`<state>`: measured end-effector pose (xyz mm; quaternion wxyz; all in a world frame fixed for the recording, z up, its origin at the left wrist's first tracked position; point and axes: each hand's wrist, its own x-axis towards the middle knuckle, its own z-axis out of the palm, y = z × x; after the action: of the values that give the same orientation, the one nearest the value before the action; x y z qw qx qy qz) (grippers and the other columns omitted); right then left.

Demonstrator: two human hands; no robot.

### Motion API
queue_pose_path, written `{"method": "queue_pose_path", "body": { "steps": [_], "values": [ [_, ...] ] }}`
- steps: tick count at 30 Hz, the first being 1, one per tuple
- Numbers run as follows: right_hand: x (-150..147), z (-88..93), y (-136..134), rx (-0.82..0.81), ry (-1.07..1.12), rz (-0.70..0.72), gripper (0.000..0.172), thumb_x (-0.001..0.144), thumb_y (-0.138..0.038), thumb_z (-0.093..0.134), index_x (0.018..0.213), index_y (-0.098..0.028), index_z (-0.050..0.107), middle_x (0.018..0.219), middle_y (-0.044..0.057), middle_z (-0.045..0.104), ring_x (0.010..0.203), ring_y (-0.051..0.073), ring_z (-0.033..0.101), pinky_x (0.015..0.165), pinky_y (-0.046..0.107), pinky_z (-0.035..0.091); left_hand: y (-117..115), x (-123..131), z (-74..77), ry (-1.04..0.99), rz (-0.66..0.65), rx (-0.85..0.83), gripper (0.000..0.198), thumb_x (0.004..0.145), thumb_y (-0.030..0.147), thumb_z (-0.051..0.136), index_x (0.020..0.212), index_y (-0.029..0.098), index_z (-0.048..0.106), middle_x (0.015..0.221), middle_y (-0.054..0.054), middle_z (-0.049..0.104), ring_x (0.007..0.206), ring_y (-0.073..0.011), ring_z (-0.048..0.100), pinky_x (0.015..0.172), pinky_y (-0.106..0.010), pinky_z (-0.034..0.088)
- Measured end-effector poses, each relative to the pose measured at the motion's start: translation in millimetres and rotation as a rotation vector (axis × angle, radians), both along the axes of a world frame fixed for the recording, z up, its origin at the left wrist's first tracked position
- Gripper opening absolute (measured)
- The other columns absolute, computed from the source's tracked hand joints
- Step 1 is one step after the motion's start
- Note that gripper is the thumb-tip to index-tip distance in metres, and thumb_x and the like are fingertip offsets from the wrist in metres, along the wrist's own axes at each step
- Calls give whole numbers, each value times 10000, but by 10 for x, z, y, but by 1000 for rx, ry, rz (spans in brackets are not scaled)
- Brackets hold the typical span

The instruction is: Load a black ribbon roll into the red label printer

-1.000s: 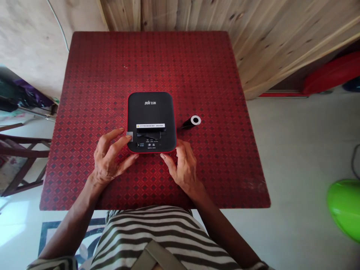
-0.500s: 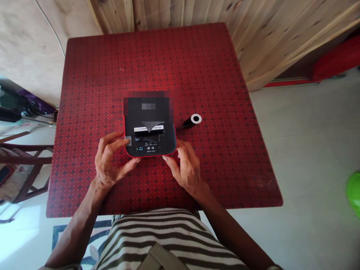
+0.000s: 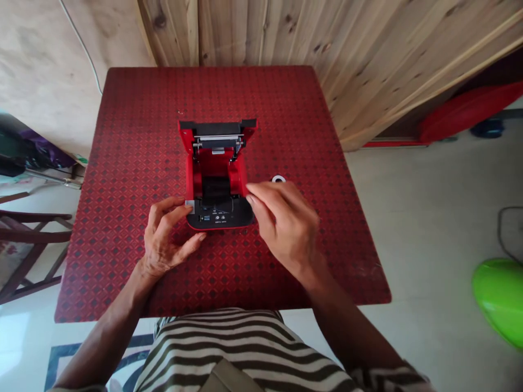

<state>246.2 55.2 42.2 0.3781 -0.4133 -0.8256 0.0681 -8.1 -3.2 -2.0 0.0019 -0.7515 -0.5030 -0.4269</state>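
Note:
A small red-and-black printer (image 3: 223, 219) stands on the table with its lid (image 3: 218, 129) raised, so the red inside and a dark hollow show. My left hand (image 3: 165, 234) grips its front left corner, two fingertips by the grey tab (image 3: 190, 207) and the thumb along the front edge. Over the printer's right side hovers my right hand (image 3: 286, 223), thumb and fingers drawn together at the tips; I see nothing between them. Partly hidden behind that hand, a roll with a white end (image 3: 278, 178) and a dark hole stands to the right of the printer.
A red patterned cloth covers the table (image 3: 143, 125). Wood panelling (image 3: 253, 32) rises behind its far edge. A dark wooden chair (image 3: 32, 236) is at the left. On the pale floor at the right lies a bright green object (image 3: 500, 299).
The printer's lid has swung up from closed to open. My right hand has risen from the front right corner to above the right side, now covering part of the roll.

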Motion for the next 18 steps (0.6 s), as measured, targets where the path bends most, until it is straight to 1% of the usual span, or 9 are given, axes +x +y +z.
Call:
{"method": "queue_pose_path", "body": {
  "steps": [2,4,5,7,9,11,13,15,18],
  "values": [
    [-184,171,274,-52,-249,106,238,1079,-146,528,1165,-178,748,1077,103,795,1026,239,721,954,395,590,-15,-6,-13,13,-7,9,532,928,463,788,1369,234,599,1273,-110,655,1162,-245,687,985,-411,628],
    [-405,271,512,-170,-515,190,261,1062,-95,515,1094,-142,770,1087,133,800,1099,274,726,996,422,566,-34,-11,-31,24,-14,11,540,937,449,785,1383,210,596,1293,-127,645,1183,-244,681,1008,-396,625],
    [-509,300,602,-219,-620,217,269,1053,-73,510,1093,-125,771,1108,149,799,1125,290,728,1002,431,558,-43,-12,-42,27,-18,13,546,940,433,785,1393,200,590,1300,-135,641,1193,-243,679,1017,-387,623],
    [-675,342,720,-288,-760,245,276,1039,-52,506,1137,-97,761,1168,180,791,1140,308,739,974,428,555,-58,-10,-68,30,-26,12,570,939,395,790,1423,185,573,1313,-149,638,1208,-242,675,1024,-368,622],
    [-766,384,773,-345,-856,262,268,1030,-62,524,1168,-77,753,1201,200,783,1130,318,749,917,409,557,-69,-4,-90,31,-28,2,599,937,366,792,1457,187,553,1321,-153,639,1210,-243,676,1019,-357,625],
    [-792,434,792,-400,-934,288,246,1016,-71,555,1155,-73,758,1191,201,787,1134,324,751,891,393,551,-76,3,-105,30,-28,-9,625,938,348,787,1489,202,530,1327,-151,641,1208,-246,678,1008,-359,632],
    [-782,483,793,-421,-955,305,223,1010,-92,583,1150,-77,756,1188,193,789,1140,323,748,897,386,544,-80,7,-112,26,-24,-16,637,940,333,783,1505,215,514,1333,-150,640,1210,-249,679,1007,-368,636],
    [-756,521,773,-399,-916,304,211,1011,-130,601,1157,-86,746,1189,180,789,1123,315,748,909,386,541,-82,7,-114,22,-24,-23,635,941,321,781,1506,218,510,1340,-153,637,1217,-251,675,1015,-377,635],
    [-680,583,674,-318,-793,245,183,1002,-155,613,1120,-108,744,1139,158,795,1077,297,747,921,392,549,-77,2,-112,23,-30,-24,624,939,316,784,1493,208,517,1344,-157,635,1217,-253,672,1018,-381,636]
  ]
}}
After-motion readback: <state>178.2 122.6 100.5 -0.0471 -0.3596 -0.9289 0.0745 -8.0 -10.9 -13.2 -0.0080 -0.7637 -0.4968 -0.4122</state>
